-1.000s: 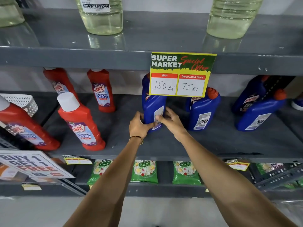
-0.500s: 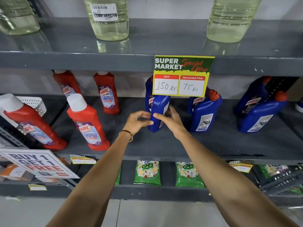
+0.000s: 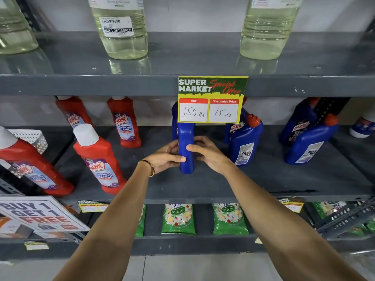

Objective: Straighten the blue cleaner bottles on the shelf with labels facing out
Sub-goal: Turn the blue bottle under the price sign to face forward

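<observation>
A blue cleaner bottle [image 3: 185,147] stands on the middle shelf [image 3: 203,187] with its narrow edge toward me and no label showing. My left hand [image 3: 165,157] grips its left side and my right hand [image 3: 207,152] its right side. Its top is hidden behind the yellow price card [image 3: 212,99]. Another blue bottle [image 3: 174,122] stands right behind it. To the right, a blue bottle [image 3: 244,142] shows its back label, with one more behind it. At far right, two blue bottles [image 3: 308,142] stand one behind the other.
Several red Harpic bottles [image 3: 99,159] stand on the left of the same shelf. Clear bottles of pale liquid [image 3: 121,27] sit on the shelf above. Green pouches [image 3: 178,219] lie on the shelf below. A "Buy 1 Get 1 Free" sign [image 3: 38,213] hangs at lower left.
Both hands have turned the front blue bottle: its white back label faced me, and now only its plain narrow edge shows. The view has shifted slightly upward.
</observation>
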Motion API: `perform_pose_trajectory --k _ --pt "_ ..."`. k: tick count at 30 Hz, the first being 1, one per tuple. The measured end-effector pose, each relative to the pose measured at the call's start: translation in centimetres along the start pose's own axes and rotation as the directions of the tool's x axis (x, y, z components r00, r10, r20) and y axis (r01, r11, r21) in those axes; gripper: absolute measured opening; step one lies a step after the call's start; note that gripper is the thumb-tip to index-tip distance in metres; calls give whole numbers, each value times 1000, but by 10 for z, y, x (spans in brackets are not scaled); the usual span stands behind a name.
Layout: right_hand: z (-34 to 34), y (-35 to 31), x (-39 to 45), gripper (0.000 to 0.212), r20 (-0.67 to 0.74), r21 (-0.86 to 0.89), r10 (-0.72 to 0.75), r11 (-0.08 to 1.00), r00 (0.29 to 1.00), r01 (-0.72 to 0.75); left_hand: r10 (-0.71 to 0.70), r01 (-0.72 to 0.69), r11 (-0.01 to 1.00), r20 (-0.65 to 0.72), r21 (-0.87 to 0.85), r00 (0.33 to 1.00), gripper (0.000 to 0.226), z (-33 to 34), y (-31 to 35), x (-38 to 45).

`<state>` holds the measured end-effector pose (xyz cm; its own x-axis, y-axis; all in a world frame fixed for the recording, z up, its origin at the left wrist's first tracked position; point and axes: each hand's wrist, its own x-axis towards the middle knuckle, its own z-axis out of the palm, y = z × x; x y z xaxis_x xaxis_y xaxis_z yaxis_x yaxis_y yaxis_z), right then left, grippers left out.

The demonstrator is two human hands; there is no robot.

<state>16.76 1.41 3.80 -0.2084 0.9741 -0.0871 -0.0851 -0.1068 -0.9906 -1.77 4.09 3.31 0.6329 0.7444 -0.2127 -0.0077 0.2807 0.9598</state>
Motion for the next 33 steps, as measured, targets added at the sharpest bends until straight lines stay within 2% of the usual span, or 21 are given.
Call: perform_pose_trajectory --k 3,6,8,11,15,18,23,27,33 --pt "-2 -1 -1 27 1 -2 -22 1000 1000 22 34 -21 998 -210 65 977 69 6 -6 4" --pt "1 -2 0 26 -15 -65 -36 997 999 35 139 -74 984 -428 165 893 77 16 -10 10" --pt "4 0 3 25 -50 -101 -49 994 998 44 231 -100 955 -486 279 843 74 22 -11 14" --pt "4 0 6 27 -80 -113 -76 991 994 66 277 -99 935 -526 341 804 76 21 -13 15" --pt "-1 -1 10 35 -113 -121 -107 988 988 93 233 -76 951 -534 300 813 75 9 -15 10" --pt "-2 1 13 36 -128 -114 -107 989 986 93 222 -73 955 -524 289 822 63 2 -12 6" --pt "-7 7 17 35 -108 -158 -114 983 988 97 267 -39 917 -536 398 801 46 -2 -11 4" --pt "-8 16 20 36 -129 -202 -95 977 987 68 268 3 904 -570 428 777 44 0 -18 8" --pt "-8 29 20 43 -140 -207 -60 978 988 30 235 54 901 -587 431 775 44 -1 -29 12"
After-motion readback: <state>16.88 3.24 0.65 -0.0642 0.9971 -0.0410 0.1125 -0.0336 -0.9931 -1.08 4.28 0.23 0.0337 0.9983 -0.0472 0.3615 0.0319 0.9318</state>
